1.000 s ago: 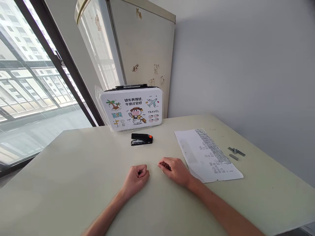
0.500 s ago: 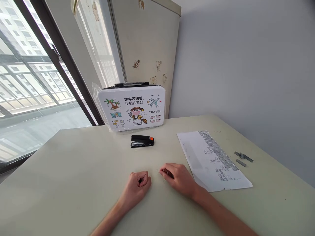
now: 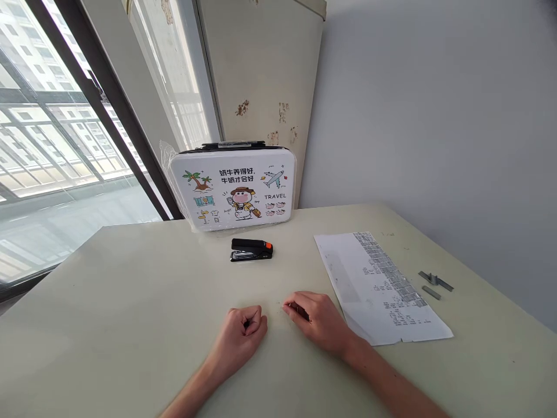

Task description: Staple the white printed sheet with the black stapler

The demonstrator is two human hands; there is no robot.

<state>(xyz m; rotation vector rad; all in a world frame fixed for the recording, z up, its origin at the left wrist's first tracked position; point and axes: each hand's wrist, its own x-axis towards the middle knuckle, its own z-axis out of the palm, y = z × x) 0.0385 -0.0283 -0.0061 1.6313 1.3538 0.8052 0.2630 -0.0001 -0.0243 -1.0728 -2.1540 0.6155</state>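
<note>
My left hand (image 3: 242, 337) rests on the pale table (image 3: 143, 302), curled into a fist with nothing seen in it. To its right my right hand (image 3: 319, 322) lies with fingers curled and tips together; whether anything is inside is hidden. A small gap separates the two hands. Beyond them sits a black stapler (image 3: 251, 249) with an orange piece at its right end. A printed white sheet (image 3: 348, 273) lies flat beside my right hand, partly behind the wrist. Grey staple strips (image 3: 431, 292) are to the right of the sheet.
A white case (image 3: 235, 188) with cartoon pictures, wrapped in clear plastic, stands upright at the back of the table. Behind it is a worn cabinet (image 3: 261, 64). A window (image 3: 52, 133) is on the left and a plain wall (image 3: 426, 116) on the right.
The view has shifted slightly, so the sheet and strips appear a little farther right and lower. Both hands keep their pose and place on the table.
</note>
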